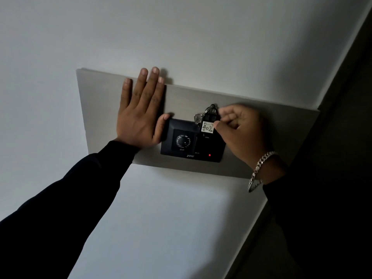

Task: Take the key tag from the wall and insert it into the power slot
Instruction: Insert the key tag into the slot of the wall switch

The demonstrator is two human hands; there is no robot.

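A black key tag (pixel 208 125) with a white label reading 402 stands at the top right of the black power slot unit (pixel 193 140); a metal ring and a silver key (pixel 198 117) hang from its top. My right hand (pixel 240 130) pinches the tag's right edge between thumb and fingers. The tag's lower end meets the unit's top; how deep it sits is hidden. A small red light (pixel 209 155) glows on the unit. My left hand (pixel 141 109) lies flat with fingers spread on the grey wall panel (pixel 261 121), thumb touching the unit's left corner.
The grey panel is mounted on a white wall (pixel 181 37). A dark door or frame (pixel 346 117) runs along the right side. A chain bracelet (pixel 258 171) hangs on my right wrist. The room is dim.
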